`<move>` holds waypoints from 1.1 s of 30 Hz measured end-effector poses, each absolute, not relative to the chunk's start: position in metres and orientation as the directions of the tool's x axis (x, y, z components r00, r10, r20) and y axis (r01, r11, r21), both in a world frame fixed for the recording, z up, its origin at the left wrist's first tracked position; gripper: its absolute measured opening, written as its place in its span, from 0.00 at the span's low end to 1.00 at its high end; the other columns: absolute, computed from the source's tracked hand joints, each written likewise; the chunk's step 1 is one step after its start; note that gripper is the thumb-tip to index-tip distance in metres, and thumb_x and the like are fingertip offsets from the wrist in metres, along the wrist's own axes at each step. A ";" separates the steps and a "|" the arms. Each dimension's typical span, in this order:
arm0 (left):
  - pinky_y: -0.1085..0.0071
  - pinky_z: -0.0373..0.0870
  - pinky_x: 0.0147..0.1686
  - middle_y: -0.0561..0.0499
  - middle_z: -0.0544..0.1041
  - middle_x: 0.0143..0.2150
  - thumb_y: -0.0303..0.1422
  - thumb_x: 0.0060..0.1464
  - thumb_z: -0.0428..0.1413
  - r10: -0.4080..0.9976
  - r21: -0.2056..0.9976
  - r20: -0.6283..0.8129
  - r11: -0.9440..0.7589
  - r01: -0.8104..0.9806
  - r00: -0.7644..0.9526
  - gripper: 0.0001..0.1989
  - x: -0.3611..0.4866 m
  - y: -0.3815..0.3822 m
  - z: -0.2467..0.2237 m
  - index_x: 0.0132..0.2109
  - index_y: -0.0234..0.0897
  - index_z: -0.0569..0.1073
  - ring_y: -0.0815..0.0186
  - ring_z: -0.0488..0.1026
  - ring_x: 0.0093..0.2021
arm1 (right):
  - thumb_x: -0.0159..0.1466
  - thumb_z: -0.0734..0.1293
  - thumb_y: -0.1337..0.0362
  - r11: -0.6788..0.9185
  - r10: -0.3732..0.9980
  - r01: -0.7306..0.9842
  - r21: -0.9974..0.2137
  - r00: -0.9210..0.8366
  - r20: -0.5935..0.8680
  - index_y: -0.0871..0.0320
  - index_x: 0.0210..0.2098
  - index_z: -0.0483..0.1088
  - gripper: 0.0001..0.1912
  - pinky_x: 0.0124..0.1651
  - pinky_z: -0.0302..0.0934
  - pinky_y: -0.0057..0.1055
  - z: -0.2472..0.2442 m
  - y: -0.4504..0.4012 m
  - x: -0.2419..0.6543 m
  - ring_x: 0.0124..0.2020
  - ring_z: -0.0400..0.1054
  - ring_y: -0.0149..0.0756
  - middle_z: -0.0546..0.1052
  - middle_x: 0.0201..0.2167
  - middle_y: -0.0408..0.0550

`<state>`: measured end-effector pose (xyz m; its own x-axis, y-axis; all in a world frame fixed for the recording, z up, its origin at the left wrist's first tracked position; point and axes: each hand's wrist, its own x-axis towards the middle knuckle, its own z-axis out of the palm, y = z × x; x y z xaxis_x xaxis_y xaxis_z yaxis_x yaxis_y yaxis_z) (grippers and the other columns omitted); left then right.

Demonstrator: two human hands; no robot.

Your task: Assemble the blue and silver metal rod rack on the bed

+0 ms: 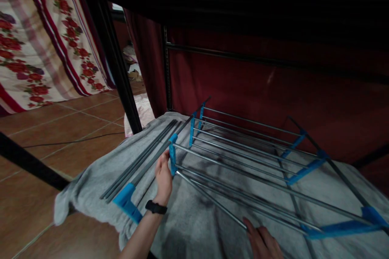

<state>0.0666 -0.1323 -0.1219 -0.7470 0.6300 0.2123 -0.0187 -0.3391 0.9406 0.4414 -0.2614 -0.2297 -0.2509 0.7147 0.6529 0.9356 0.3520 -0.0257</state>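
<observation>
A rack of grey metal tubes with blue plastic brackets lies on a grey blanket (121,158). My left hand (164,174), with a black band on its wrist, is closed on a blue bracket (172,156) near the rack's left side. At the bottom right, my right hand (261,238) is closed around the near end of a thin metal tube (215,202). That tube slants away, and its far end meets the bottom of the bracket at my left hand. Another blue bracket (126,198) sits at the near end of the left side pole.
Several loose grey tubes (142,156) lie left of the rack. Black frame posts (115,60) stand at the left, with a dark shelf overhead. A dark red cloth (243,85) hangs behind. Beyond are a tiled floor (85,117), a cable and a flowered curtain (57,40).
</observation>
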 end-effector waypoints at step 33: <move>0.69 0.59 0.20 0.53 0.65 0.18 0.62 0.57 0.49 0.744 0.968 0.050 -0.200 -0.150 -0.666 0.31 0.059 -0.093 -0.115 0.24 0.41 0.72 0.67 0.61 0.19 | 0.69 0.59 0.77 0.418 0.720 0.904 0.091 -0.391 0.573 0.52 0.66 0.65 0.28 0.44 0.63 0.40 -0.144 -0.194 0.416 0.36 0.70 0.38 0.74 0.36 0.45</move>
<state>0.0585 -0.0933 -0.1155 -0.6659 0.7444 0.0504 -0.1499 -0.1997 0.9683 0.4155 -0.1939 -0.1442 -0.3914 0.7204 0.5726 0.9037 0.4184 0.0913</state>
